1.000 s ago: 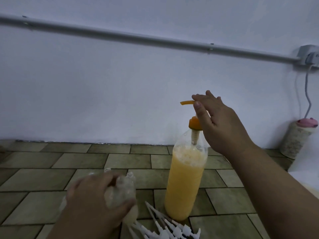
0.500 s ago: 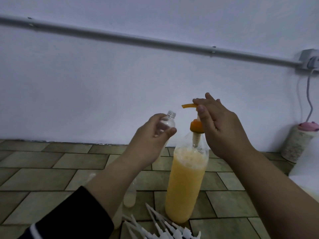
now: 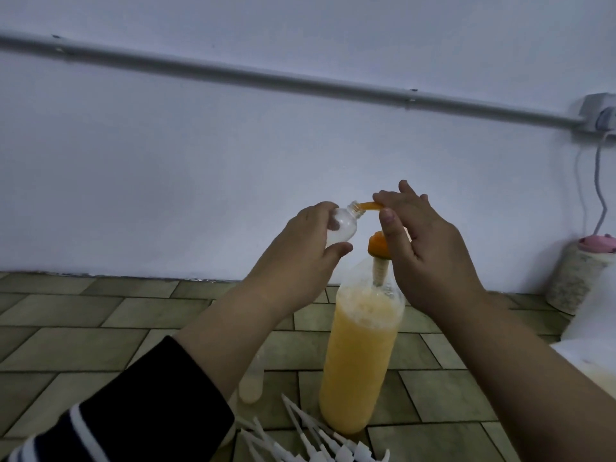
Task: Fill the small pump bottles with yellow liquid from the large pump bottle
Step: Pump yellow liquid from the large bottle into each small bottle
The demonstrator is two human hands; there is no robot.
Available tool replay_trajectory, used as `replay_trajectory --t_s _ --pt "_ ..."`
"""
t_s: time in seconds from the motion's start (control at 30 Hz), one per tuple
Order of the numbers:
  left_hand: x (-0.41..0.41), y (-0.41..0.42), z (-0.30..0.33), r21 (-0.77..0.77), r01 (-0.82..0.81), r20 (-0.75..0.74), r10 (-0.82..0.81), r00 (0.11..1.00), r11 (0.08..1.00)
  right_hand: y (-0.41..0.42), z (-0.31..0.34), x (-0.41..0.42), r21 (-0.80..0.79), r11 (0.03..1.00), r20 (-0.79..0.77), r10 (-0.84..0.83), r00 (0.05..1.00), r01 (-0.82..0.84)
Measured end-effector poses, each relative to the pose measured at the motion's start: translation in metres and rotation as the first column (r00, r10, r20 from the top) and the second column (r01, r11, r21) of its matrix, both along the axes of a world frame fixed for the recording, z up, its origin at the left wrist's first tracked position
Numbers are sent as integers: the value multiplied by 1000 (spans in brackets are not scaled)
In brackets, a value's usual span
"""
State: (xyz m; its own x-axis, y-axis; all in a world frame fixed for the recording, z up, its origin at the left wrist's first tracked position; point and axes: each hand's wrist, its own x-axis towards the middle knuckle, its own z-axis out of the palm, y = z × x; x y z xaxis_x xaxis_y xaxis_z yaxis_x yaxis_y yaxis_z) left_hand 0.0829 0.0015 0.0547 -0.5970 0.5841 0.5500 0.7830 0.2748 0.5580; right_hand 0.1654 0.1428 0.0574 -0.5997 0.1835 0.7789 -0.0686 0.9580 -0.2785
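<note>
The large pump bottle (image 3: 360,355) stands on the tiled floor, mostly full of yellow liquid, with an orange pump head (image 3: 378,245) and an orange spout (image 3: 368,206) pointing left. My left hand (image 3: 300,258) grips a small clear empty bottle (image 3: 108,226) tilted, its open mouth up against the spout's tip. My right hand (image 3: 423,248) rests over the pump's top, fingers on the spout and thumb down beside the stem. A small filled bottle (image 3: 250,385) stands on the floor behind my left forearm, partly hidden.
Several white pump tops with dip tubes (image 3: 320,441) lie on the floor at the front. A pale cylinder with a pink lid (image 3: 580,271) stands by the wall at right, a cable (image 3: 600,181) hanging above it. The white wall is close behind.
My left hand has lifted the small empty bottle from low at the floor up to the orange spout and tilted its mouth onto the tip. My right hand has stayed on the pump.
</note>
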Motion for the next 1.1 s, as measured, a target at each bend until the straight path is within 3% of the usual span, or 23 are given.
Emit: replay_trajectory --t_s 0.33,0.5,0.73,0.93,1.1 --pt "-3 -4 -5 -92 -24 -62 19 998 995 -7 -18 -5 -103 995 -49 -2 999 -3" --pt "-6 -5 6 -37 8 1 -8 1000 999 -6 4 0 -14 1000 -5 20 1000 -20" --pt "-3 -2 -4 -94 9 5 -8 1000 996 -11 -11 -5 -180 984 -110 -7 994 -13" --pt "-6 -6 5 -76 9 -25 -11 1000 997 -11 -5 -5 -25 999 -56 -36 998 34" --pt "-4 -4 4 -77 0 -45 -4 999 997 -10 -16 -11 -65 996 -121 -65 991 57"
